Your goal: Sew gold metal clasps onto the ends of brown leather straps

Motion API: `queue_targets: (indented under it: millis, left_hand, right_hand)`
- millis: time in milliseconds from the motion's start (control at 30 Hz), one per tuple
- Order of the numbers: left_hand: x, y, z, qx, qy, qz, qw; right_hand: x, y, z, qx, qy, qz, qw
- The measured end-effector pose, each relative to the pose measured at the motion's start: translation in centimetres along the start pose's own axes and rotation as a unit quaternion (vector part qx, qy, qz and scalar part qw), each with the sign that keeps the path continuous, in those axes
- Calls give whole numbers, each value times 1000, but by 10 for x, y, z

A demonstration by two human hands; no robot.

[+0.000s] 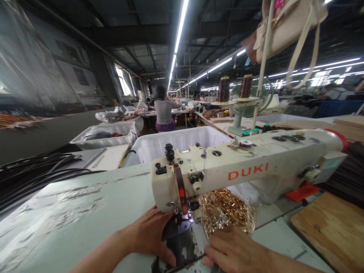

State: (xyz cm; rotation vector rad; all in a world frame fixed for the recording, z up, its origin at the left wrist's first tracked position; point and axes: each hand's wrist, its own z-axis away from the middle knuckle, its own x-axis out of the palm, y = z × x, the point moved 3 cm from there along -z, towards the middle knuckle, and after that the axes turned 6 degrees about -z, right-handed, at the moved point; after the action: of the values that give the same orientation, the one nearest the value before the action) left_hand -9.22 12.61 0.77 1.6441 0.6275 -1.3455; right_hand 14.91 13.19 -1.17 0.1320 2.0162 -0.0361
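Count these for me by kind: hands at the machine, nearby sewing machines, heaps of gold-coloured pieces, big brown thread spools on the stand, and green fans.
Left hand and right hand: 2
Sewing machine: 1
Gold-coloured heap: 1
Big brown thread spools: 2
Green fan: 1
Total: 7

Left hand (150, 234) spread, right hand (231, 245) curled

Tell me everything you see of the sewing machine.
The sewing machine is off-white and metal-looking, lettered DUKI in orange, with a red far end. Black knobs top its head; a dark strip with red marks runs down the front. It stands upright on a pale green table, a light glowing below the head. The left hand and right hand are beside its scuffed bed; exact contact is unclear.
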Motion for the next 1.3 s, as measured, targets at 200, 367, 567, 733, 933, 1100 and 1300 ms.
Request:
queue_targets:
  millis: [200, 367, 567, 733, 933, 1100, 1300]
  left_hand:
    - [-11, -8, -3, 18, -2, 37, 999]
    - [-16, -16, -10, 34, 59, 2, 998]
    - [-10, -12, -11, 50, 82, -57, 994]
    - [-14, -1, -7, 37, 92, -83, 992]
    - [-17, 7, 2, 43, 75, -130, 988]
    - [-5, 12, 16, 31, 60, -201, 977]
    - [37, 21, 28, -57, 28, -400, 914]
  right_hand:
    - [-2, 0, -1, 1, 10, 3, 1000]
    - [-1, 0, -1, 9, 5, 4, 1000]
    - [0, 1, 0, -2, 20, -14, 1000]
    - [-1, 1, 0, 3, 24, -31, 999]
    - [0, 1, 1, 1, 24, -24, 999]
    - [1, 1, 0, 2, 18, -21, 1000]
    - [1, 1, 2, 3, 8, -18, 1000]
